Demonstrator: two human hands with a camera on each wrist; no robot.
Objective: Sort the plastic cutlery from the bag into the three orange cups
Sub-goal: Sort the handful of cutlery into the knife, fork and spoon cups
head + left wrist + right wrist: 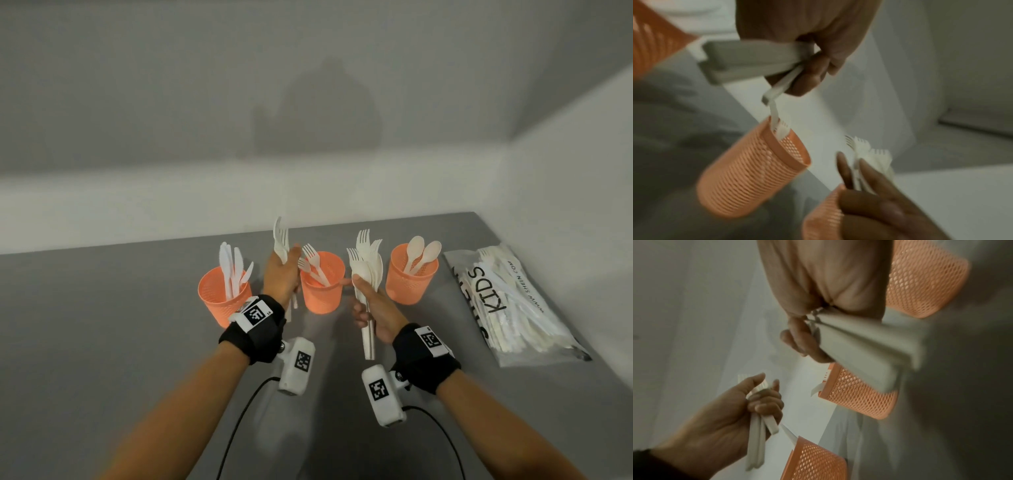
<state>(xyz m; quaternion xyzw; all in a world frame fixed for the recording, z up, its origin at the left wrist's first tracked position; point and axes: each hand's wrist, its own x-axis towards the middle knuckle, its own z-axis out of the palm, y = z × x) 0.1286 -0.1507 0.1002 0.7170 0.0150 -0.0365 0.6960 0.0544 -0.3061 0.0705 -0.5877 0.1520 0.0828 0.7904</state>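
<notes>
Cutlery bunches stand clamped in left hand (281, 274) and right hand (371, 305) fingers, flanking the middle cup (322, 284).

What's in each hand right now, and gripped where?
Left hand holds a few forks by their handles, tines up. Right hand grips a bigger bunch of cutlery, forks and spoons, also by the handles, heads up.

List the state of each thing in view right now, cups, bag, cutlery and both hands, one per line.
left cup: upright, holds knives.
middle cup: upright, holds forks.
right cup: upright, holds two spoons.
bag: lying flat on the table, cutlery inside.
left hand: raised, grips a few forks.
right hand: raised, grips a mixed bunch of forks and spoons.
table: grey, bears cups and bag.
</notes>
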